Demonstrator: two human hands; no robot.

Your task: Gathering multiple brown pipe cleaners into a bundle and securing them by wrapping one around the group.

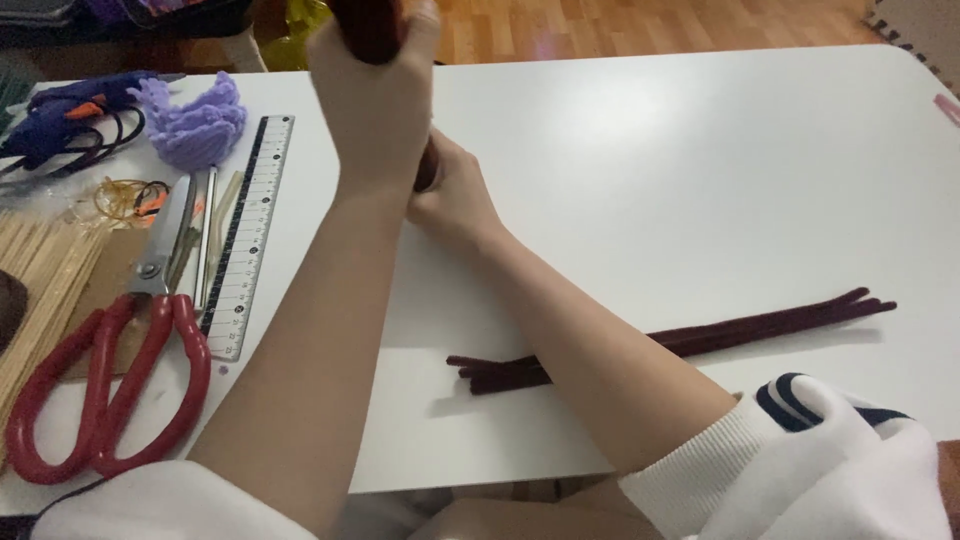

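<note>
Up near the table's far edge, a dark maroon stem (372,28), likely fuzzy craft wire, runs between both hands, raised off the white table (650,150), probably so it can be twisted or pulled taut. Closed in a fist, the left hand (378,100) wraps its upper end; the right hand (455,195), lower and partly hidden behind the left wrist, seems curled round the lower end, though its fingers do not show. More maroon stems (680,342) lie loose under the right forearm. Red-handled scissors (120,370), a clear ruler (248,235) and a purple crocheted piece (195,122) sit left, within reach
</note>
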